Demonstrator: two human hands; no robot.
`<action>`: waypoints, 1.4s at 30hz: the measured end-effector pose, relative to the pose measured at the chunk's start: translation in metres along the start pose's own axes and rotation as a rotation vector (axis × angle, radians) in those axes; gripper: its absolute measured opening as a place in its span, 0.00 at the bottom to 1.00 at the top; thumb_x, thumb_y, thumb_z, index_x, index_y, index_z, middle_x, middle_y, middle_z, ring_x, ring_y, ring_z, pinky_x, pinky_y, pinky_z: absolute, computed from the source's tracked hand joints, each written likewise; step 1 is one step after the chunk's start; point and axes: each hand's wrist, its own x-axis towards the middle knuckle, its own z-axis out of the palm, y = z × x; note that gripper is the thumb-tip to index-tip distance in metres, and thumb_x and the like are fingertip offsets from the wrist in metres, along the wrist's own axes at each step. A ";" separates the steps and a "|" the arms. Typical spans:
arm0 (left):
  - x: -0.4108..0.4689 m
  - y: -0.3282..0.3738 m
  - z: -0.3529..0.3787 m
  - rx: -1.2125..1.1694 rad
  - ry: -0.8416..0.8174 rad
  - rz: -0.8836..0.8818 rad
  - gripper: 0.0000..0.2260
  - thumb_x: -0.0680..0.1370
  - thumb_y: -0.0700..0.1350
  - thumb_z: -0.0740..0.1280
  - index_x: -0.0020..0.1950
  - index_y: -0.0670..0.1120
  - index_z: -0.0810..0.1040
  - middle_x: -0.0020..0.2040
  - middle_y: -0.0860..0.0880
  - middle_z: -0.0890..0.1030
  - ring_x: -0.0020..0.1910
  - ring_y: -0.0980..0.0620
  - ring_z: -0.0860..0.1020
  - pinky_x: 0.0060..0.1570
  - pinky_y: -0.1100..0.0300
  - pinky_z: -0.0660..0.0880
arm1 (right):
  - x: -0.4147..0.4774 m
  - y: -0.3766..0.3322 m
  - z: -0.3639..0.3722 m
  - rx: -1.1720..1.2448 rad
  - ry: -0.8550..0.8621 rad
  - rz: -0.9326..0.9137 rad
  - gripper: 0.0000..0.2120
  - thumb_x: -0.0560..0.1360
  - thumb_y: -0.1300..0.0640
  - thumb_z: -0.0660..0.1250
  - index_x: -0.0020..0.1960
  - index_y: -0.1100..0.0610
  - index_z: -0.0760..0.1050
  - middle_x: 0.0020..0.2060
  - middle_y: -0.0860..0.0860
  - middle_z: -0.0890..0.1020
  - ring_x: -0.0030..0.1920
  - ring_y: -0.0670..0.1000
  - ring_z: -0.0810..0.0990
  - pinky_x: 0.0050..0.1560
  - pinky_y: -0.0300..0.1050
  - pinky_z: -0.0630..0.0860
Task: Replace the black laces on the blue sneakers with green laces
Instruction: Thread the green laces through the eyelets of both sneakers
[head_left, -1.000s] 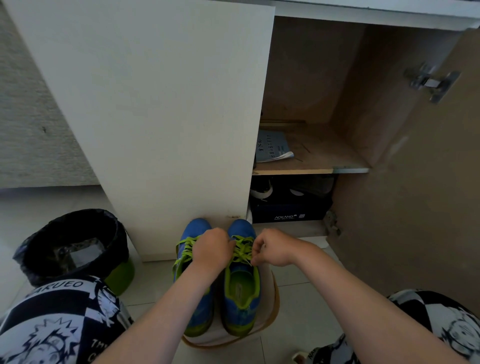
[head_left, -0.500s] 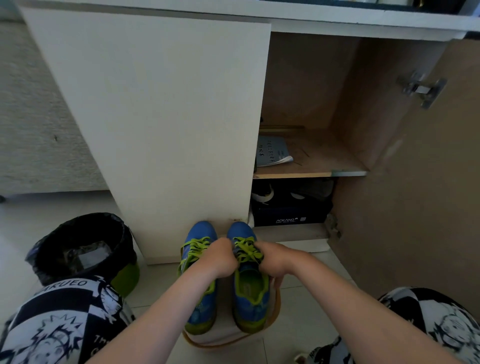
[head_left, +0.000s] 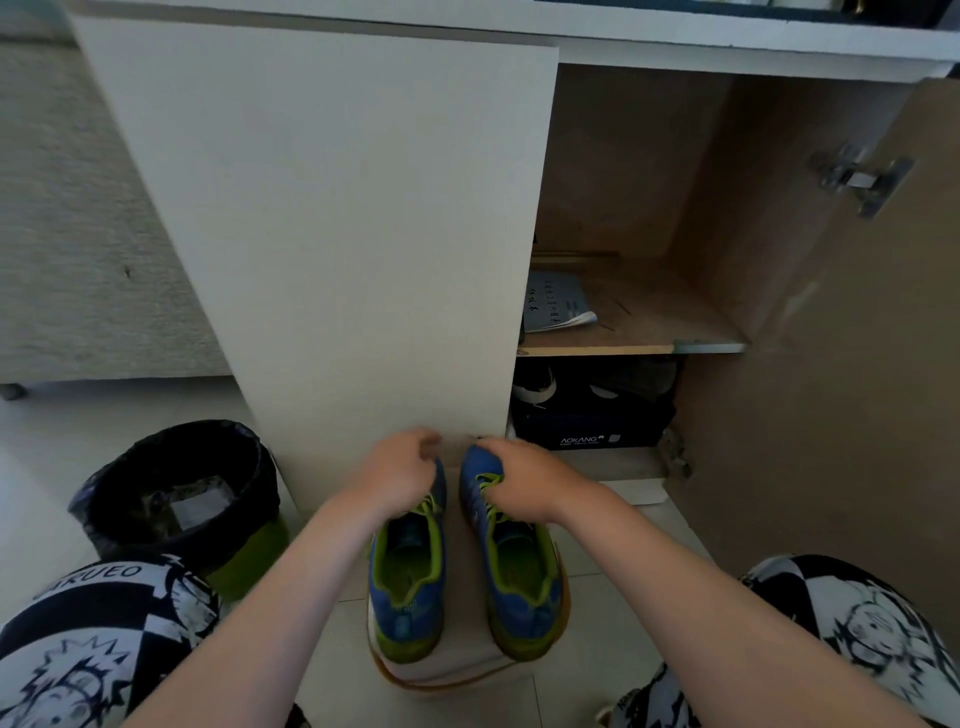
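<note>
hands have parted within the last second. one second ago both pinched the green laces (head_left: 485, 482) over the right sneaker (head_left: 519, 587). now each hand sits on its own shoe. the pair stands slightly further apart on the pale base (head_left: 447, 673), toes close to the white cabinet door (head_left: 337, 234). green lace shows on both shoes, and no black lace is in view. judgement: lacing is complete or nearly so, and the step in hand is to shift or pick up the pair, not to thread.

layout, left to right:
- bin (head_left: 176, 499) with a black liner, on the floor, well apart from the shoes.
- left hand (head_left: 400, 475): palm down, fingers curled over the front of the left sneaker (head_left: 408, 587), hiding its toe and most of its lace. it holds the shoe from above. the forearm enters from the lower left.
- right hand (head_left: 519, 486): palm down, wrapped over the lace area of the right sneaker, thumb on the inner side. it holds the shoe. the blue toe shows beyond the knuckles. the forearm enters from the lower right.
- open cabinet compartment: paper (head_left: 556, 306) on the shelf, dark shoe box (head_left: 592, 426) below it.

both heels appear to rest on the base. whether either toe is lifted cannot be told.
</note>
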 end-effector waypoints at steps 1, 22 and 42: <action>0.001 -0.008 -0.007 0.002 0.004 -0.023 0.21 0.76 0.35 0.61 0.69 0.46 0.75 0.64 0.47 0.79 0.64 0.48 0.76 0.63 0.60 0.69 | 0.002 -0.009 0.001 0.008 0.008 -0.048 0.32 0.75 0.56 0.66 0.78 0.54 0.62 0.75 0.54 0.67 0.74 0.55 0.66 0.73 0.45 0.65; -0.045 -0.047 0.005 0.054 -0.257 -0.114 0.15 0.72 0.51 0.72 0.56 0.48 0.79 0.48 0.50 0.82 0.44 0.52 0.81 0.43 0.60 0.77 | 0.035 -0.049 0.041 -0.114 -0.203 0.050 0.13 0.73 0.56 0.60 0.56 0.60 0.74 0.46 0.60 0.81 0.30 0.58 0.82 0.27 0.44 0.77; -0.022 -0.061 -0.025 0.067 -0.261 -0.159 0.09 0.79 0.47 0.64 0.52 0.44 0.81 0.48 0.43 0.81 0.42 0.42 0.82 0.33 0.55 0.81 | 0.031 -0.048 -0.006 0.717 0.250 0.121 0.16 0.81 0.64 0.57 0.56 0.49 0.79 0.34 0.54 0.76 0.26 0.51 0.72 0.31 0.48 0.80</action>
